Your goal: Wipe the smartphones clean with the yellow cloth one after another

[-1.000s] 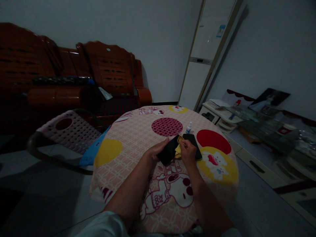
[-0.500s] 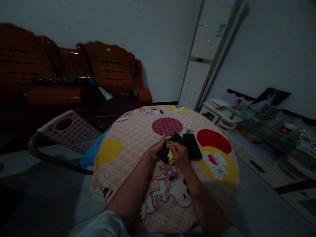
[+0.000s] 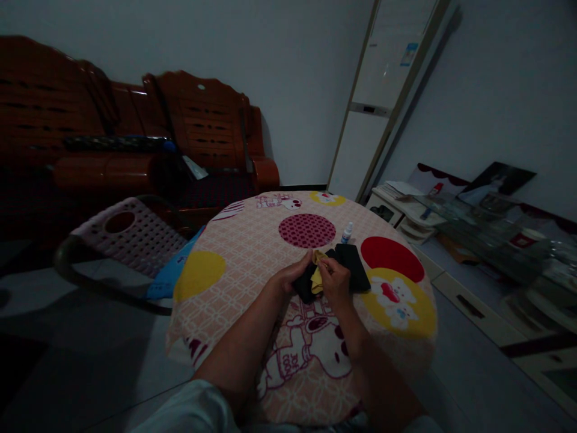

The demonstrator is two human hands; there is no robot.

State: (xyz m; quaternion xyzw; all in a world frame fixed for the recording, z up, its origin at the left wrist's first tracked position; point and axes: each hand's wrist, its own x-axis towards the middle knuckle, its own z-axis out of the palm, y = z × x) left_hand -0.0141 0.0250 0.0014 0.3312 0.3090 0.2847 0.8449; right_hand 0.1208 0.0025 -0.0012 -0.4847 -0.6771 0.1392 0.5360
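My left hand [image 3: 291, 277] grips a black flat object [image 3: 305, 285], perhaps a phone, just above the round table [image 3: 252, 252]. My right hand [image 3: 335, 281] presses a small yellow cloth [image 3: 318, 273] against that black object. A second black flat object [image 3: 354, 264] lies on the table right of my hands, partly behind my right hand. A small white bottle with a blue cap [image 3: 347, 232] stands just beyond it.
The table wears a pink cartoon-print cloth with red and yellow circles. A pink perforated plastic chair [image 3: 130, 231] stands at the left. A dark red wooden sofa [image 3: 135, 138] lines the back wall. A white standing air conditioner [image 3: 378, 96] and low cluttered shelves [image 3: 473, 222] fill the right.
My right hand with the yellow cloth has shifted left, from over the right black object onto the one in my left hand. The view has drifted slightly.
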